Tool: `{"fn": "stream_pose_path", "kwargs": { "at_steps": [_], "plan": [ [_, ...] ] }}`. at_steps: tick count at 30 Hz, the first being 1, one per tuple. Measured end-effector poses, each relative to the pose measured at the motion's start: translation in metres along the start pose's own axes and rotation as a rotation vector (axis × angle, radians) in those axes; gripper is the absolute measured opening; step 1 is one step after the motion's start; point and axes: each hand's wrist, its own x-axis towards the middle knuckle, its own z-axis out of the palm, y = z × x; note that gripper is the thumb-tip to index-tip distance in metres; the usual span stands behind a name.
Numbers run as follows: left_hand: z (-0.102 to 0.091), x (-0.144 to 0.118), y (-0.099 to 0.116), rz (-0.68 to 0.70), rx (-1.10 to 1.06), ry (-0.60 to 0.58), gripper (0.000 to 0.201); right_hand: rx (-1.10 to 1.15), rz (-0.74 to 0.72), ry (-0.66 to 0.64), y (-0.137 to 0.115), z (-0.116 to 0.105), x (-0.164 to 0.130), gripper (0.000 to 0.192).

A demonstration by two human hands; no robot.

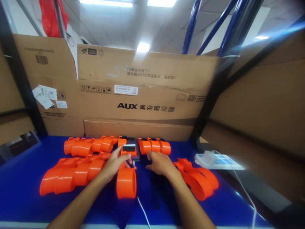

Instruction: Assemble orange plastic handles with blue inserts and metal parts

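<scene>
My left hand (116, 162) is closed on an orange plastic tape dispenser (126, 179). Its wide ring hangs toward me, and a black piece with a pale serrated edge tops its far end. To the right, my right hand (160, 163) is loosely curled with thumb and forefinger apart; nothing shows between them. It is just in front of a short row of orange tape dispensers with black tops (156, 146). Behind the held dispenser lies a dark phone (135, 152), partly covered by it, with a white cable (143, 208) running toward me.
Two rows of orange dispensers, one at the back left (88, 145) and one nearer (71, 173), lie on the blue tabletop (100, 210). More orange dispenser parts (199, 181) lie right, near a white power strip (221, 161). A cardboard panel (143, 124) stands behind.
</scene>
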Motion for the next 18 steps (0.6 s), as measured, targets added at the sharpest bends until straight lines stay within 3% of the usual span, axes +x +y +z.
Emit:
{"fn": "stream_pose_path", "kwargs": {
  "at_steps": [3,8,11,18],
  "plan": [
    [0.001,0.0,0.001,-0.006,0.04,0.024,0.043,0.138,-0.061,0.075,0.001,-0.001,0.004,0.016],
    [0.004,-0.001,0.002,-0.001,0.104,0.06,0.049,0.688,-0.23,0.344,-0.005,0.001,0.012,0.005],
    [0.004,0.0,0.001,0.014,0.145,0.075,0.048,0.877,-0.316,0.36,-0.011,0.002,0.012,0.012],
    [-0.001,0.005,-0.004,0.072,0.168,0.084,0.048,0.94,-0.365,0.32,-0.024,0.006,0.008,0.034]
  ]
}}
